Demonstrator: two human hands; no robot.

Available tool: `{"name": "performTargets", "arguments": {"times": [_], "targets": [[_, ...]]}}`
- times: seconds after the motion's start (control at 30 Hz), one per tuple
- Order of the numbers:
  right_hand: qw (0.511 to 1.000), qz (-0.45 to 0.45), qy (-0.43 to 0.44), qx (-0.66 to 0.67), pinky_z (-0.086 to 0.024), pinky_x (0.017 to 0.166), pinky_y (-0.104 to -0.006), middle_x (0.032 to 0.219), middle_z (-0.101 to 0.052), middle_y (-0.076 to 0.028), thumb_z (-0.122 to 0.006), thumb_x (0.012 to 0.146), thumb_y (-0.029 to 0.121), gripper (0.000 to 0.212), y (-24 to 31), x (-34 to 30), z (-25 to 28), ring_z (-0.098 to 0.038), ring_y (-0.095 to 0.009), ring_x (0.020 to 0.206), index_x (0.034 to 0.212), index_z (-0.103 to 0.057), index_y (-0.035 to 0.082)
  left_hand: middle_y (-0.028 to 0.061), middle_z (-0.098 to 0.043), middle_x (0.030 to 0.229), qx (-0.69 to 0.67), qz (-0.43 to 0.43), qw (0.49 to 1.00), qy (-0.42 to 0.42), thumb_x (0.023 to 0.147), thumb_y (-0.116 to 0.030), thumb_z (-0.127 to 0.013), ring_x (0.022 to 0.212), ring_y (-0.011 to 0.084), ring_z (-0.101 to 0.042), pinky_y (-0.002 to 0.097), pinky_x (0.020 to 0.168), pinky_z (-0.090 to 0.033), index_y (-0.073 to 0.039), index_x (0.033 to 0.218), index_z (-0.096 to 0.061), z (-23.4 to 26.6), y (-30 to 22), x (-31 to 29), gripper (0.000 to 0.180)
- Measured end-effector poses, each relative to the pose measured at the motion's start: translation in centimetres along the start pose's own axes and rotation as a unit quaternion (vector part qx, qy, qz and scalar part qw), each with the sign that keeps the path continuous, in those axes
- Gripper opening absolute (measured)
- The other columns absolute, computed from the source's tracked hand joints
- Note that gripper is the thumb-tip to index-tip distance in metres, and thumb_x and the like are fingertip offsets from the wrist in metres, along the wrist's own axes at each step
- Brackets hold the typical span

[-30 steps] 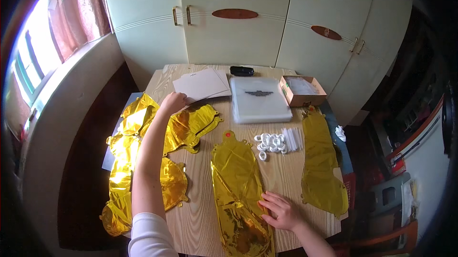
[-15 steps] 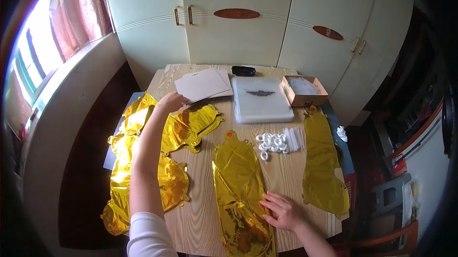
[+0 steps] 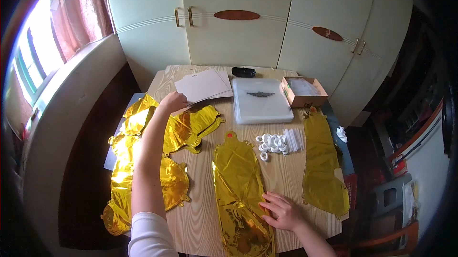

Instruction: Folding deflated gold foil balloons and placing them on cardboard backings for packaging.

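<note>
My left hand (image 3: 172, 101) reaches far across the wooden table (image 3: 200, 214) and grips the near corner of a stack of white cards (image 3: 202, 85). My right hand (image 3: 281, 209) lies flat, fingers spread, on the right edge of a flat gold foil balloon (image 3: 241, 190) in front of me. Between the two hands lies a heap of more gold foil balloons (image 3: 143, 161) at the left, and another gold balloon (image 3: 326, 168) lies at the right edge.
A stack of clear plastic bags (image 3: 261, 99), a small open cardboard box (image 3: 304, 92) and a black object (image 3: 243, 72) sit at the far side. White plastic rings and straws (image 3: 279, 141) lie mid-table. Pale cupboard doors (image 3: 238, 18) stand behind; a window (image 3: 28, 66) is left.
My left hand has stayed at the corner of the white cards, with little movement. My right hand keeps resting on the gold balloon.
</note>
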State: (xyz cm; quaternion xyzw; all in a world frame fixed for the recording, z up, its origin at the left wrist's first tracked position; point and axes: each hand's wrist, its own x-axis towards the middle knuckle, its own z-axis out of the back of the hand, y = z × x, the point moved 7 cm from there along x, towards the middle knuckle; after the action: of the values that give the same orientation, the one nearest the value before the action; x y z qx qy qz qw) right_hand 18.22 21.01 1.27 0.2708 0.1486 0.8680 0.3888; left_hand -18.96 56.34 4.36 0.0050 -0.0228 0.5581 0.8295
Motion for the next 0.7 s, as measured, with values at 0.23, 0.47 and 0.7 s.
{"name": "performTargets", "arguments": {"times": [0.23, 0.47, 0.7], "targets": [[1.000, 0.001, -0.001, 0.010, -0.045, 0.103, -0.0399, 0.124, -0.062, -0.014, -0.073, 0.077, 0.024, 0.035, -0.1, 0.0, -0.1, -0.057, -0.030, 0.120, 0.108, -0.071, 0.006, 0.0136, -0.071, 0.087, -0.045, -0.015, 0.999, -0.023, 0.078, -0.026, -0.070, 0.079, 0.0319, -0.067, 0.0398, 0.072, -0.053, -0.008, 0.093, -0.074, -1.2, 2.3, 0.9, 0.024], [1.000, -0.005, 0.010, 0.012, -0.045, 0.103, -0.0404, 0.125, -0.061, -0.014, -0.074, 0.077, 0.024, 0.036, -0.1, 0.1, -0.2, -0.056, -0.031, 0.120, 0.108, -0.071, 0.006, 0.0129, -0.070, 0.087, -0.068, 0.037, 0.997, -0.004, 0.076, -0.025, -0.072, 0.083, 0.0320, -0.067, 0.0407, 0.075, -0.053, -0.012, 0.092, -0.075, -2.0, 3.3, 1.7, 0.021], [1.000, 0.001, 0.011, 0.022, -0.043, 0.105, -0.0414, 0.127, -0.060, -0.014, -0.072, 0.081, 0.027, 0.036, -0.1, 0.1, -0.2, -0.055, -0.029, 0.122, 0.110, -0.069, 0.007, 0.0138, -0.070, 0.090, -0.019, 0.003, 1.000, -0.014, 0.080, -0.015, -0.061, 0.084, 0.0331, -0.067, 0.0419, 0.075, -0.053, -0.011, 0.093, -0.073, -1.5, 2.8, 1.5, 0.018]]}}
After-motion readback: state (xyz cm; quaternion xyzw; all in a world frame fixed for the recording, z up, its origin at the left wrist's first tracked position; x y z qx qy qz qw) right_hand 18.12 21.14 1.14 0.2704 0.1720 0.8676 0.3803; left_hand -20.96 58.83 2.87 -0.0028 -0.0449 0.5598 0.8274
